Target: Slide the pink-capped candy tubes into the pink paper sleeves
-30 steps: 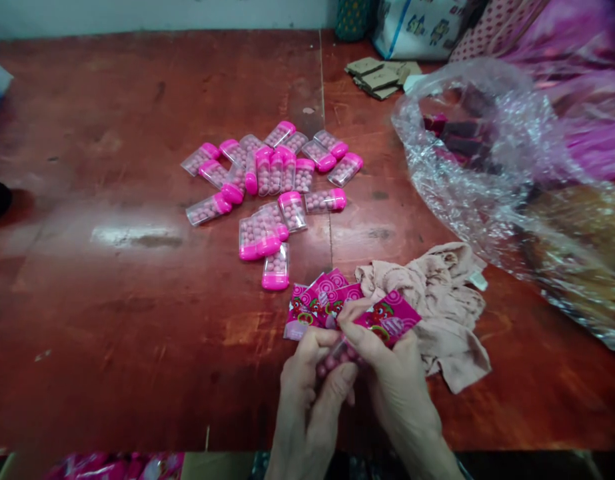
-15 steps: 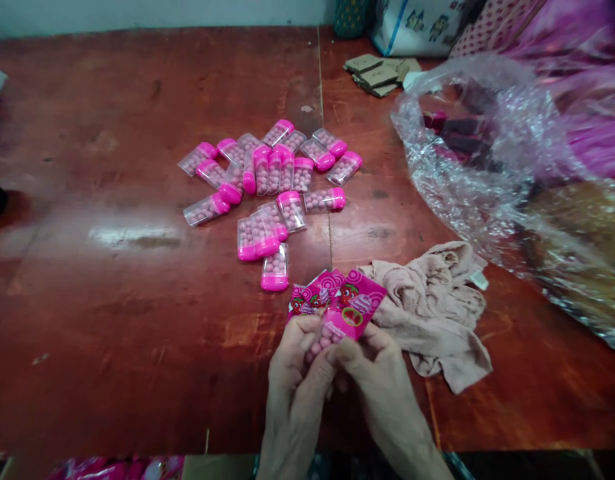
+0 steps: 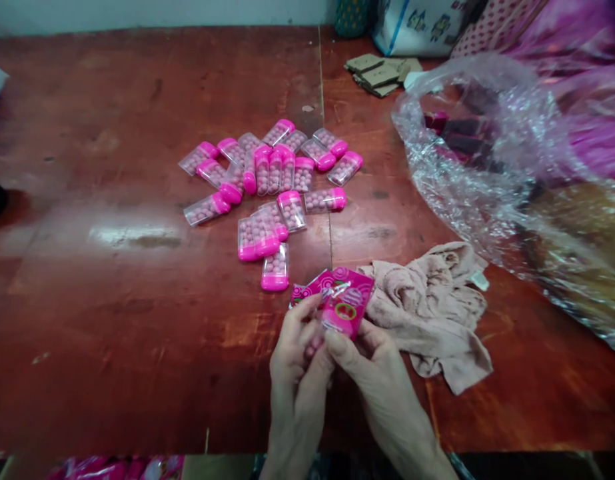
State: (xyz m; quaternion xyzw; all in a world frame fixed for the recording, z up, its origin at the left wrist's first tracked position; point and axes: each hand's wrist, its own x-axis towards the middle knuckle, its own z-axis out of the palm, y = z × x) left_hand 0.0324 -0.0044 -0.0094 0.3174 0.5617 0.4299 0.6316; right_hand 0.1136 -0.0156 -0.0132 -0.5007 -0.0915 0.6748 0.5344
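My left hand point(image 3: 294, 373) is closed around a small clear box of pink candy balls point(image 3: 314, 341), its lower part showing between the fingers. My right hand point(image 3: 380, 377) pinches a shiny pink printed wrapper point(image 3: 346, 305) with its thumb. That wrapper covers the box's upper end; whether it goes all around the box I cannot tell. Just behind my left fingers, more pink printed wrappers point(image 3: 310, 288) lie on the table. Beyond them is a loose group of pink-lidded candy boxes point(image 3: 274, 268), some overlapping or standing against each other.
A crumpled beige cloth point(image 3: 432, 307) lies right of my hands on the red-brown table point(image 3: 112, 333). Clear plastic bags point(image 3: 492, 153) cover the right side. Flat cardboard pieces point(image 3: 377, 73) lie at the back. Below the front edge, a carton holds pink packets point(image 3: 117, 468).
The pink wrapper has turned more upright and come down over the candy box, hiding its pink lid. My right thumb has shifted up onto the wrapper's lower edge.
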